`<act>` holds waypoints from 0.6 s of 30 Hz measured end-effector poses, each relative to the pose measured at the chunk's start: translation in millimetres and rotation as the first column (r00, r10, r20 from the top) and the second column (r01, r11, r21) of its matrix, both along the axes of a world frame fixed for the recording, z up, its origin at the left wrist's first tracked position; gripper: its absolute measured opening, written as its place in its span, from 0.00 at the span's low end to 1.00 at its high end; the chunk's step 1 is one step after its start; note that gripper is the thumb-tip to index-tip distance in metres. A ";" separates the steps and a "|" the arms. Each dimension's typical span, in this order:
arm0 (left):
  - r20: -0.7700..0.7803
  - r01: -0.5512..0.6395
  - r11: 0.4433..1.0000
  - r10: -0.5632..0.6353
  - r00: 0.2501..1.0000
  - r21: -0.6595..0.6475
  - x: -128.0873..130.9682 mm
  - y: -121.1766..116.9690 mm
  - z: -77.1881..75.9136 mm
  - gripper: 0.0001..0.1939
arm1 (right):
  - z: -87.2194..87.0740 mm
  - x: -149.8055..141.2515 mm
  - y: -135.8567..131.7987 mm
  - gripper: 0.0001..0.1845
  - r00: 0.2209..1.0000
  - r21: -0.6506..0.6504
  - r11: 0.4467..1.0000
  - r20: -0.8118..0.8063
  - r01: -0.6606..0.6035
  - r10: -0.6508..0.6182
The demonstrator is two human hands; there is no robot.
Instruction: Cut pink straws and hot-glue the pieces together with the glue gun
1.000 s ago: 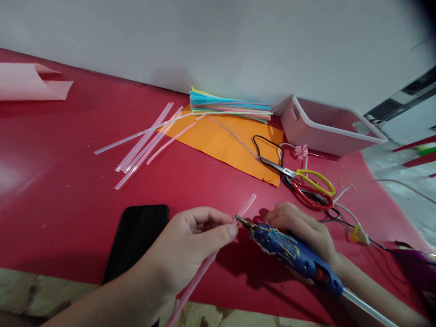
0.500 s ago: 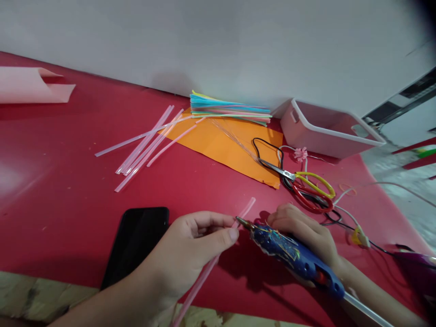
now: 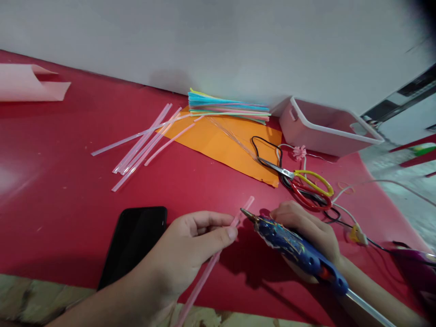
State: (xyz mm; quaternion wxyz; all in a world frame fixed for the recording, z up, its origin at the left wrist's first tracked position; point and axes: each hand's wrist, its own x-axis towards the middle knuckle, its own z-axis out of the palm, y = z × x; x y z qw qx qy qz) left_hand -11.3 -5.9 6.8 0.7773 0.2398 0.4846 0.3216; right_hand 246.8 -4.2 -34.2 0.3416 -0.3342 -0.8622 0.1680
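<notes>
Between the thumb and fingers of my left hand (image 3: 190,254) is a pink straw-like stick (image 3: 200,284), slanting from the bottom edge up to a tip beyond my fingers. My right hand (image 3: 308,227) is wrapped round a blue hot glue gun (image 3: 294,247), smeared with dried glue. A clear glue stick (image 3: 369,309) juts out of its back end. The metal nozzle points left, close beside the upper part of the pink stick; whether they touch I cannot tell. A black phone (image 3: 132,240) lies left of my left hand.
Several pink sticks (image 3: 146,143) lie on the red table (image 3: 68,181). Behind, pipe cleaners (image 3: 228,106) rest on orange paper (image 3: 225,145). Scissors (image 3: 313,184) sit over tangled cords right of centre. A pink bin (image 3: 320,131) stands against the wall; pink paper (image 3: 30,84) is at far left.
The glue gun's nozzle has shifted slightly up and right, off the spot by my left fingertips. My left hand keeps its grip on the pink stick. The view has moved a little.
</notes>
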 end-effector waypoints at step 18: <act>0.039 -0.075 0.995 0.077 0.996 -0.063 3.2 -2.8 0.1 0.05 | 4.0 -4.2 2.5 0.11 0.998 0.072 0.996 0.043 -0.053 0.050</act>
